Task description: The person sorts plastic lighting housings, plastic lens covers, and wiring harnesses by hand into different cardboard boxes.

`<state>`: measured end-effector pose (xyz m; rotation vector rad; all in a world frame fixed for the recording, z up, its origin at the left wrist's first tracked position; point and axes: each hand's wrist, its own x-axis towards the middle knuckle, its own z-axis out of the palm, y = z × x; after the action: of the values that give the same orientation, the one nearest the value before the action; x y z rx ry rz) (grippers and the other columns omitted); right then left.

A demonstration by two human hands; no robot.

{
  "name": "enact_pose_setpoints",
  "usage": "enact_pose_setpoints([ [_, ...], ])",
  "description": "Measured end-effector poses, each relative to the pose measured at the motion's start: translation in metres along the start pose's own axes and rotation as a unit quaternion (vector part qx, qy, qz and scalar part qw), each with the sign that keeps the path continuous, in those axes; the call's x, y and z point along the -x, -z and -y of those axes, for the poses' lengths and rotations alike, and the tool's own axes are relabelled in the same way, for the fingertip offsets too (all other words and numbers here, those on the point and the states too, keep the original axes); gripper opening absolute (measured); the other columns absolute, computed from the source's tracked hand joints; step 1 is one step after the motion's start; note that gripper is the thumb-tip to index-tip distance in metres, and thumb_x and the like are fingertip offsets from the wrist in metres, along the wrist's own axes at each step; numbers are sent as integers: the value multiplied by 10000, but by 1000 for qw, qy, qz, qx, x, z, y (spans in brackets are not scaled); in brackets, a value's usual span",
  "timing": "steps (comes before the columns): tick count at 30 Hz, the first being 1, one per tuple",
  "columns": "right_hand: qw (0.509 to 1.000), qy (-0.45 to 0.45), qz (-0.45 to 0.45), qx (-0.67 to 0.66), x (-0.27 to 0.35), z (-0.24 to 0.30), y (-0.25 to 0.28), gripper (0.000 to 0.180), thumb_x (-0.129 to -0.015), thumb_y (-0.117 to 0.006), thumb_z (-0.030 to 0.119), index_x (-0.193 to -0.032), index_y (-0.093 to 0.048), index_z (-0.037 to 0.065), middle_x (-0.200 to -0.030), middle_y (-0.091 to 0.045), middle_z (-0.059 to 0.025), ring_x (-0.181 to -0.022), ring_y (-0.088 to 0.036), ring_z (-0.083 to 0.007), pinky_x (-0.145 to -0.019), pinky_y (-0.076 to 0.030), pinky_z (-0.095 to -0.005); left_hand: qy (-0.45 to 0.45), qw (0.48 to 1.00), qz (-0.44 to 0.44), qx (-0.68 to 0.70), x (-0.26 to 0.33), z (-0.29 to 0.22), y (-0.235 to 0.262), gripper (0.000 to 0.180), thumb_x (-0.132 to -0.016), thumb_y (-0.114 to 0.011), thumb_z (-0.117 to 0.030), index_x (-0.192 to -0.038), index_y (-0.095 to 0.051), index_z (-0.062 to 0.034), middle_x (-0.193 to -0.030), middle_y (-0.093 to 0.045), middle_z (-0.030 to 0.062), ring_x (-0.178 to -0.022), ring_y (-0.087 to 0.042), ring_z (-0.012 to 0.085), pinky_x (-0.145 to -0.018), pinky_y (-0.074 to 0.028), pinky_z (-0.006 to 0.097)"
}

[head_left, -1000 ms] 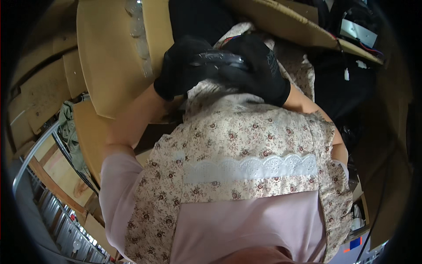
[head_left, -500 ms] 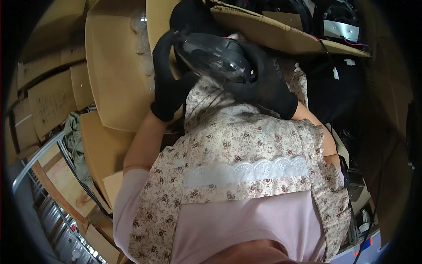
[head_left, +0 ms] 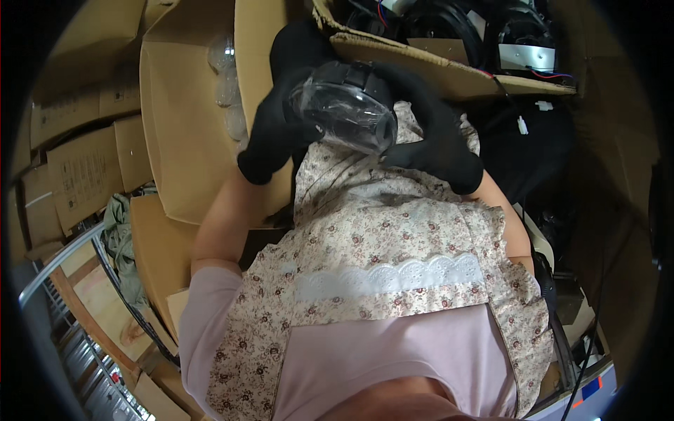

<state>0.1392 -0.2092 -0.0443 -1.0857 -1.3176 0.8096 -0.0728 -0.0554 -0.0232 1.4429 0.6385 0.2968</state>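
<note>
Between my two black-gloved hands is a rounded lamp-like unit [head_left: 344,116] with a clear, glossy cover and a black housing. My left hand [head_left: 277,130] grips its left side, with the thumb against the clear cover. On the other side my right hand [head_left: 435,140] holds it, fingers behind the black housing and thumb near the lower edge of the cover. The clear face is turned toward me and tilted downward. It is held above my lap, over the floral apron [head_left: 393,217]. What lies inside the cover is hard to make out.
On my left stands an open cardboard box [head_left: 186,119] with several clear domed covers [head_left: 228,84] along its side. Another carton [head_left: 449,63] at the far right holds black round units with wires. A white connector [head_left: 522,125] hangs from it. Left are stacked cartons [head_left: 84,175] and a metal-framed chair [head_left: 63,259].
The unit has been turned so its clear cover faces more toward me and its black housing shows on top. Both hands have shifted their grip around it.
</note>
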Motion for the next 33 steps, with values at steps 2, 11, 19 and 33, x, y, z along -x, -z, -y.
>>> enact_pose_setpoints([
  [2,1000,4,-13,25,-6,3,-3,916,-676,-857,180,-1431,-353,63,-1333,-494,-128,-1239,-476,-225,-1034,-396,-350,-20,999,-28,29,-4,13,-13,776,-692,-747,-19,-1379,-387,-29,-1237,-539,114,-1092,-564,195,-877,-511,302],
  [11,972,15,-162,168,-22,31,12,613,-739,-816,255,-1253,-537,72,-1136,-624,-130,-994,-639,-257,-846,-520,-345,-74,990,-48,109,-37,-10,-63,730,-823,-698,-144,-1421,-299,-19,-1274,-530,98,-1137,-542,198,-926,-470,300],
  [19,843,125,-490,180,-69,113,135,428,-899,-637,246,-1239,-517,15,-1168,-589,-158,-1060,-593,-254,-900,-483,-391,-318,914,-170,-186,-80,-75,-65,575,-919,-599,-225,-1397,-356,-18,-1362,-450,121,-1267,-432,227,-1066,-338,344],
  [33,722,-333,-373,478,43,172,594,636,-815,-695,456,-1247,-569,7,-1166,-640,-143,-1041,-612,-247,-880,-475,-349,-62,989,-116,-74,-60,-21,-9,227,-942,-584,-126,-1142,-599,-19,-1077,-605,20,-1009,-542,95,-886,-417,234],
])
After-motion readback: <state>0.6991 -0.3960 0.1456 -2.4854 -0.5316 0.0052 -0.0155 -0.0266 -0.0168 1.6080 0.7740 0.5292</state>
